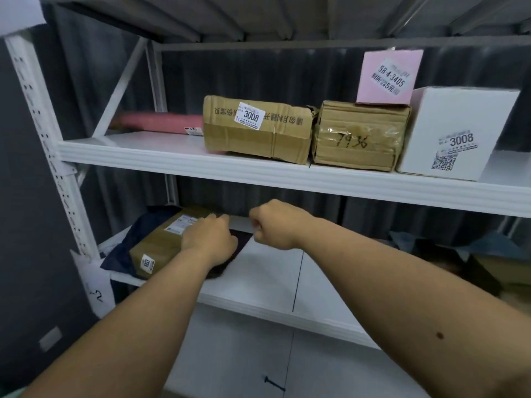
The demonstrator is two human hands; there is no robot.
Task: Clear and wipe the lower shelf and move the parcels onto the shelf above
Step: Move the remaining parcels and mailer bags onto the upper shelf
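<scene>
A brown cardboard parcel with white labels lies at the left end of the lower shelf, on top of a dark blue bag. My left hand is on the parcel's right end, with the fingers curled over its far edge. A flat black item lies under that hand. My right hand hovers just right of it as a closed fist, and I see nothing held in it. The upper shelf carries several parcels.
On the upper shelf stand a pink roll, a brown box marked 3008, a brown box marked 7936 with a pink box on it, and a white box. Dark bags lie at the lower shelf's right end.
</scene>
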